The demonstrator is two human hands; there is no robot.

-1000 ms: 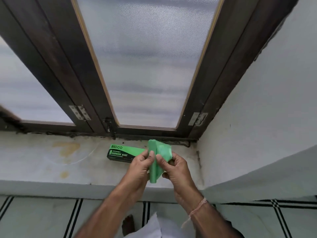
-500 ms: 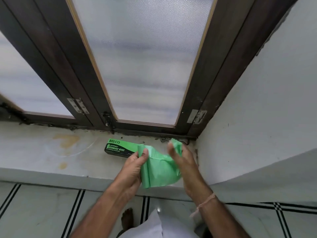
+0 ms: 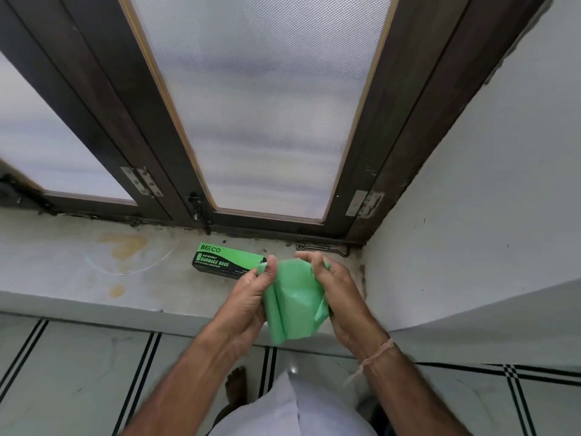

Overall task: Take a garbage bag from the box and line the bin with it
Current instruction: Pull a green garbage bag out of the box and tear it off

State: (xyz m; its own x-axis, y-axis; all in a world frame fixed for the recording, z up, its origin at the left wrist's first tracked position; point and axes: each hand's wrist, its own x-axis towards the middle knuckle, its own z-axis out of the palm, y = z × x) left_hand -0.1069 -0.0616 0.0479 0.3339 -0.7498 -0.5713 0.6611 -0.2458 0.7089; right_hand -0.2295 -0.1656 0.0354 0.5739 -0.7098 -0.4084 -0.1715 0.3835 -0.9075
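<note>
A green and black garbage bag box (image 3: 221,262) lies on the window sill (image 3: 78,272), just beyond my hands. Between my hands hangs a light green garbage bag (image 3: 292,300), partly unfolded and still creased. My left hand (image 3: 251,294) pinches its upper left edge with thumb and fingers. My right hand (image 3: 333,287) grips the upper right edge, its fingers curled over the plastic. The bag hangs over the front edge of the sill. No bin is in view.
A dark wooden window frame (image 3: 377,136) with frosted panes rises behind the sill. A white wall (image 3: 471,199) closes the right side. Below lie a tiled floor (image 3: 78,372) with black stripes, my bare foot (image 3: 235,388) and white clothing.
The bag was a narrow folded strip held between both hands. My hands have drawn apart and the bag has spread wider between them.
</note>
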